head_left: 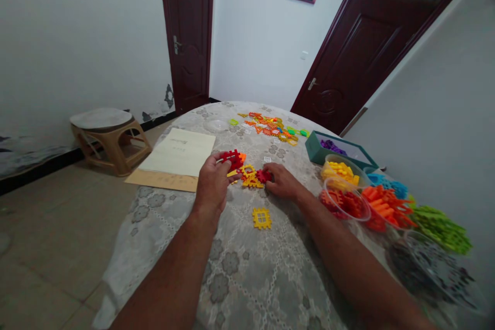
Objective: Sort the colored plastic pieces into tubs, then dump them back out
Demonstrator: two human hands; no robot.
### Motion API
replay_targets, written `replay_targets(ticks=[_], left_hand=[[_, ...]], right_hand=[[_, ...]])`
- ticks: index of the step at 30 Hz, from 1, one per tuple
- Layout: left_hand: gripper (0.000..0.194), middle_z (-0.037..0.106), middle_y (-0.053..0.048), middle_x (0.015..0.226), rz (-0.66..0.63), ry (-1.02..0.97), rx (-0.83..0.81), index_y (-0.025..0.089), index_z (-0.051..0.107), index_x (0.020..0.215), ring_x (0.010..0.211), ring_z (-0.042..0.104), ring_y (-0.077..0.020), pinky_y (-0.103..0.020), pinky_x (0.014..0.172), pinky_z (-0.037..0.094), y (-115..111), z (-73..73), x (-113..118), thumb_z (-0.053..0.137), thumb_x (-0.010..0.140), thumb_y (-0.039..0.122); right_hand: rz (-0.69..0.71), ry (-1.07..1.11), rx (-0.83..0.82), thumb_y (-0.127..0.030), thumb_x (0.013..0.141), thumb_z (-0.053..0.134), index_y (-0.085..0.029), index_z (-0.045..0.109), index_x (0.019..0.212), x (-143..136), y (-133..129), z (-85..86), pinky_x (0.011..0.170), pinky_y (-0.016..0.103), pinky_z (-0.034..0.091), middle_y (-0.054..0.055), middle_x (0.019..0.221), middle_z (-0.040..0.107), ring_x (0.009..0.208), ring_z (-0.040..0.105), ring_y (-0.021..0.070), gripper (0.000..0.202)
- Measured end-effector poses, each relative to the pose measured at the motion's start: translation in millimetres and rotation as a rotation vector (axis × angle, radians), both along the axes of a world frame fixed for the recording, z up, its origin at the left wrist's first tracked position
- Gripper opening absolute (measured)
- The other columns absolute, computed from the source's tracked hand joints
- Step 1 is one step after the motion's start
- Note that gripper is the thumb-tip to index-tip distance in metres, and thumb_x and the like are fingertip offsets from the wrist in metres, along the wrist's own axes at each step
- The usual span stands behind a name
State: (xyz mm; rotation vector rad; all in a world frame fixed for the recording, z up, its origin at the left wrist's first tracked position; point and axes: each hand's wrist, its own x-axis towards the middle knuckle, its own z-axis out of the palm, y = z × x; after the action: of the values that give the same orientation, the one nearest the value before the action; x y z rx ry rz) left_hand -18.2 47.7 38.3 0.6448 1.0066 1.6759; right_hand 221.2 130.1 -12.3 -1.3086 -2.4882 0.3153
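Note:
My left hand [212, 180] grips a red notched building piece [233, 160] between thumb and fingers, just above the table. Below and beside it lie several yellow building pieces [251, 178], close together, with a bit of orange [242, 157] behind. My right hand [281, 180] has its fingertips closed on another red building piece [264, 176] at the right edge of the yellow ones. Part of that piece is hidden by the fingers. Nearer to me, a single square yellow window piece [262, 218] lies flat on the cloth.
Loose orange and yellow pieces [270, 126] are spread at the back of the table. On the right stand a green box [315, 150] and tubs of yellow [342, 172], red [344, 202], orange and other pieces. Cream paper [181, 152] lies at left; a stool [112, 139] stands beyond.

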Motion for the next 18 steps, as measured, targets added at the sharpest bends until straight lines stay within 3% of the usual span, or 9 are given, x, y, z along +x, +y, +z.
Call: replay_targets(ticks=[6, 10, 15, 18], left_hand=[[0.04, 0.076, -0.009, 0.108, -0.003, -0.07, -0.047, 0.019, 0.06, 0.118, 0.089, 0.077, -0.0202, -0.034, 0.07, 0.066, 0.4, 1.0, -0.2, 0.066, 0.08, 0.013], [0.038, 0.076, -0.01, 0.108, -0.066, -0.151, -0.067, 0.018, 0.06, 0.115, 0.088, 0.076, -0.0183, -0.035, 0.076, 0.066, 1.7, -2.0, -0.5, 0.066, 0.079, 0.009], [0.038, 0.076, -0.01, 0.107, -0.129, -0.163, -0.122, 0.019, 0.061, 0.111, 0.088, 0.075, -0.0175, -0.03, 0.075, 0.063, 3.1, -8.3, 1.7, 0.076, 0.077, 0.013], [0.043, 0.076, -0.01, 0.11, -0.203, -0.126, -0.163, 0.02, 0.062, 0.114, 0.09, 0.076, -0.0176, -0.027, 0.074, 0.062, 0.8, -9.0, 5.4, 0.082, 0.075, 0.016]], right_hand=[[-0.073, 0.045, 0.021, -0.021, 0.082, 0.062, -0.02, 0.061, 0.102, 0.1, -9.2, -6.9, 0.084, 0.03, 0.045, 0.005, 0.103, 0.066, 0.093, 0.059, 0.0202, 0.02], [-0.189, 0.016, 0.033, -0.026, 0.081, 0.064, -0.021, 0.06, 0.105, 2.7, -17.4, -6.6, 0.081, 0.03, 0.044, 0.005, 0.102, 0.065, 0.091, 0.058, 0.0208, 0.025], [-0.229, 0.352, -0.043, -0.033, 0.088, 0.06, -0.023, 0.057, 0.112, 1.1, -27.2, 0.5, 0.074, 0.031, 0.049, 0.001, 0.094, 0.066, 0.081, 0.06, 0.0193, 0.027], [-0.142, 0.52, 0.023, -0.034, 0.091, 0.06, -0.024, 0.056, 0.118, -15.2, -39.4, 5.5, 0.08, 0.033, 0.053, 0.004, 0.106, 0.069, 0.086, 0.063, 0.0193, 0.03]])
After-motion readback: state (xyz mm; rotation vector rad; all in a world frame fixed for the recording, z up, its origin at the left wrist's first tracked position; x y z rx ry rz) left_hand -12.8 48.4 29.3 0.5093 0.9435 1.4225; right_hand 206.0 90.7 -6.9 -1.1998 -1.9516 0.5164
